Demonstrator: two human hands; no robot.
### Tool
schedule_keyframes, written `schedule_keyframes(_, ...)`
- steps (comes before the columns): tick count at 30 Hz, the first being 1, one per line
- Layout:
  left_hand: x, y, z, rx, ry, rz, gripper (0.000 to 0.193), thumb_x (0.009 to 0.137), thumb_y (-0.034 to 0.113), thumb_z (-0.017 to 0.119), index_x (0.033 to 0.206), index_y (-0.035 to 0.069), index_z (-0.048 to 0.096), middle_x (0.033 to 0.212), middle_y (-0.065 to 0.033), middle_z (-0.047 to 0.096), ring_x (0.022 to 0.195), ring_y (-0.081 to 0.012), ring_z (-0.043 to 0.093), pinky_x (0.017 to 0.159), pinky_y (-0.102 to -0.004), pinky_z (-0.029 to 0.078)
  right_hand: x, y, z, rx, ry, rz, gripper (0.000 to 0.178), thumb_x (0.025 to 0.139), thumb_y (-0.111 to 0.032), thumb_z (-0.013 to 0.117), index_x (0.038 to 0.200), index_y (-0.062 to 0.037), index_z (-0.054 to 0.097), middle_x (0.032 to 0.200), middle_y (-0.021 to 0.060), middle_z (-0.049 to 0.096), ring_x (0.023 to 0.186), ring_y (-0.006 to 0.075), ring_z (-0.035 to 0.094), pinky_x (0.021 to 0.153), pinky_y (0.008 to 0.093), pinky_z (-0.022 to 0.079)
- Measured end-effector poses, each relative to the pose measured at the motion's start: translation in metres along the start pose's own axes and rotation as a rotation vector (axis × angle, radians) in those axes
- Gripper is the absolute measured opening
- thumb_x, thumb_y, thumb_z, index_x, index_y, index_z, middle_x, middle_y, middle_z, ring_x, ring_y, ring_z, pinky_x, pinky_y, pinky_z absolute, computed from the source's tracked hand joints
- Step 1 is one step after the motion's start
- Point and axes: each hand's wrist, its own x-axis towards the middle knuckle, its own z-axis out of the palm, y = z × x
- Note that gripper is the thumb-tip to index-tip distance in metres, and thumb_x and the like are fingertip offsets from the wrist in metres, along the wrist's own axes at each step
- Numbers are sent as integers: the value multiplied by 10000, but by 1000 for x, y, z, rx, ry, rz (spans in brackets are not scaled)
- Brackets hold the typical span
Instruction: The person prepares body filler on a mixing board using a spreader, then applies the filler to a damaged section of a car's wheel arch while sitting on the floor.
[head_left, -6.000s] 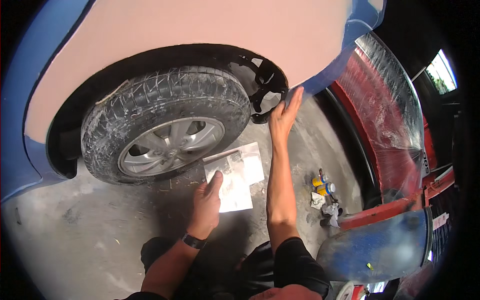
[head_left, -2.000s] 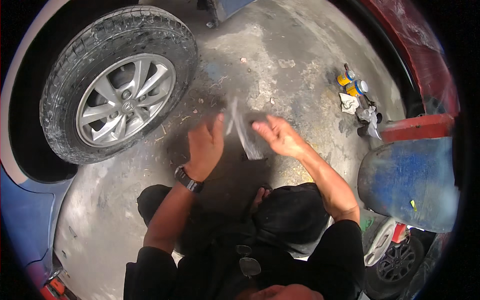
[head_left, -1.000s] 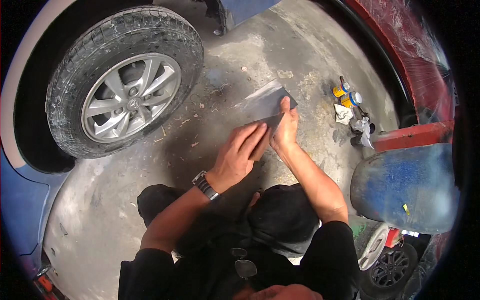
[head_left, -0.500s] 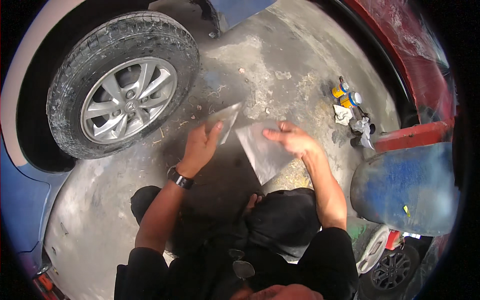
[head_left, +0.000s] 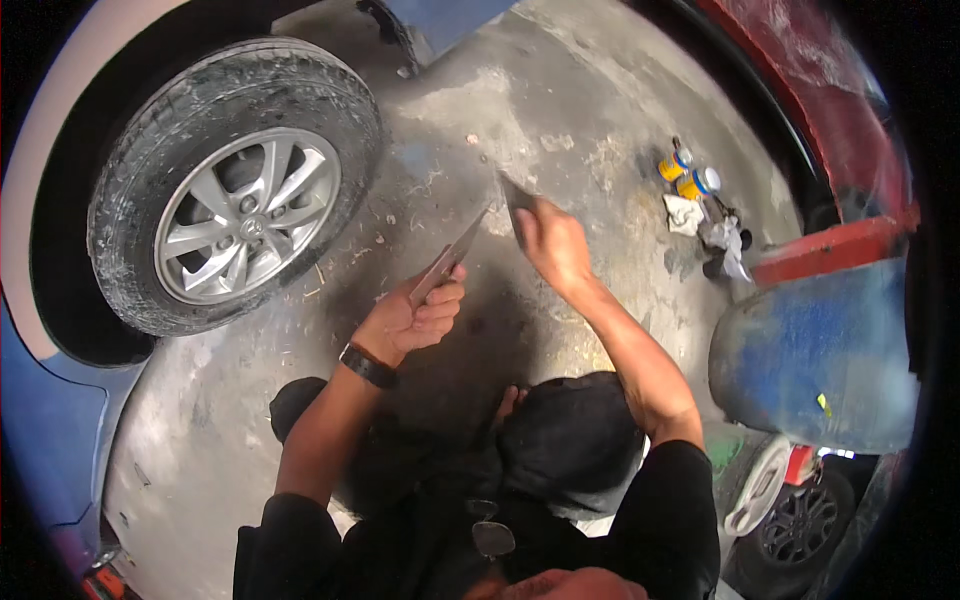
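My left hand (head_left: 412, 318) is closed on a thin, flat grey putty spreader (head_left: 458, 252), its fingers curled round the lower end. The plate slants up and to the right, seen almost edge-on. Slightly higher and to the right, my right hand (head_left: 556, 243) grips a second thin putty spreader (head_left: 514, 200), darker and tilted, its upper corner pointing away from me. The two plates are close together, with a narrow gap showing between them. Both are held in the air above the floor, in front of my knees.
A car wheel (head_left: 250, 215) stands at the left under a blue and beige body panel. Toward the right are yellow cans with blue bands (head_left: 697, 183), a crumpled white cloth (head_left: 683, 214), a blue drum (head_left: 815, 355) and a red car part (head_left: 835, 245). Concrete floor (head_left: 580, 130) lies between.
Both spreaders have turned from broad face toward edge-on. My right hand has moved up and left; my left hand has dropped slightly and turned, its fingers now showing.
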Motion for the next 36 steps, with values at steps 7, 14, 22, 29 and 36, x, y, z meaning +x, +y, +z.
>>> schedule_keyframes(7, 6, 24, 2, 1242, 848, 929, 444, 954, 395, 639, 1096, -25, 613, 865, -45, 624, 698, -72, 537, 559, -264, 435, 2, -24, -36, 537, -222, 74, 207, 982, -172, 609, 1014, 30, 643, 842, 38, 656, 733, 108, 562, 602, 298, 471)
schedule_keyframes(14, -1, 35, 11, 1466, 833, 895, 405, 954, 328, 652, 1103, -47, 610, 927, -67, 678, 795, -92, 597, 667, -264, 486, 10, -57, -47, 266, -391, -237, 210, 948, -95, 581, 1131, -33, 664, 970, 172, 662, 886, 355, 641, 767, 426, 517)
schedule_keyframes(22, -6, 42, 29, 576, 730, 606, 270, 966, 328, 631, 1043, 71, 599, 735, 55, 549, 501, -28, 412, 391, -196, 274, 17, -62, -41, 363, -136, 19, 265, 967, -89, 552, 1211, -15, 625, 944, 184, 662, 785, 301, 665, 728, 405, 531)
schedule_keyframes(29, 4, 38, -45, -214, -89, 30, 221, 1015, 325, 489, 1018, 122, 576, 760, 8, 548, 518, -81, 462, 385, -201, 324, 6, -104, -29, -114, -32, -613, 414, 810, -23, 610, 1224, -39, 617, 938, 143, 618, 788, 266, 635, 682, 357, 535)
schedule_keyframes(36, 4, 26, -69, -201, -204, 167, 294, 1026, 364, 504, 1068, 79, 566, 881, -46, 584, 591, -112, 513, 468, -225, 418, 22, -67, -4, -198, -57, -256, 501, 814, -65, 567, 1312, -118, 559, 1059, 122, 639, 820, 279, 640, 631, 351, 563)
